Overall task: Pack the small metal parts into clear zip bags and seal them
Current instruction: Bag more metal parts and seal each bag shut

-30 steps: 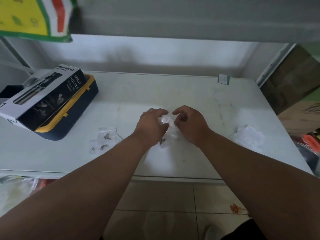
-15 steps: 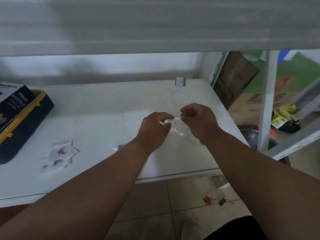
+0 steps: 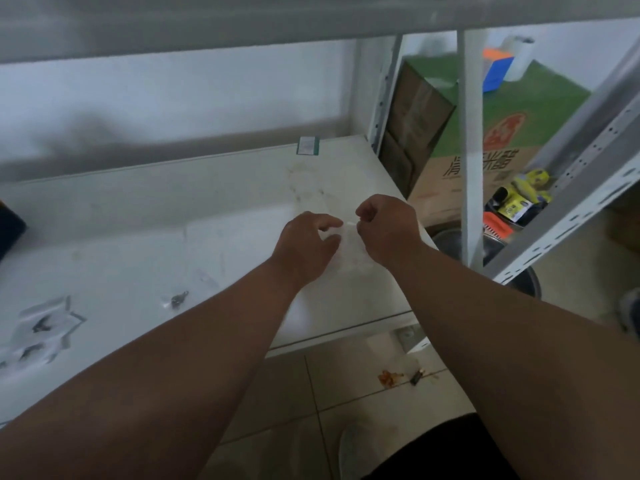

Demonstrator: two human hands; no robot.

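A small clear zip bag (image 3: 349, 247) hangs between my hands above the right part of the white shelf (image 3: 173, 216). My right hand (image 3: 388, 230) pinches its top edge with thumb and fingers. My left hand (image 3: 304, 247) is at the bag's left side with fingers slightly spread; whether it grips the bag I cannot tell. What is inside the bag is too blurred to see. A loose small metal part (image 3: 178, 299) lies on the shelf to the left. Filled clear bags (image 3: 41, 327) with dark parts lie at the far left.
A white shelf upright (image 3: 469, 150) stands just right of my hands. Behind it are cardboard boxes (image 3: 495, 133), a metal bowl (image 3: 457, 244) and packaged items (image 3: 519, 199). A small green-edged card (image 3: 308, 146) leans at the shelf's back. A dark box edge (image 3: 8, 226) shows far left.
The view has swung right, so the box and bags slid left. My hands rose slightly with the bag, and my left hand's fingers loosened from it while the right keeps pinching the top.
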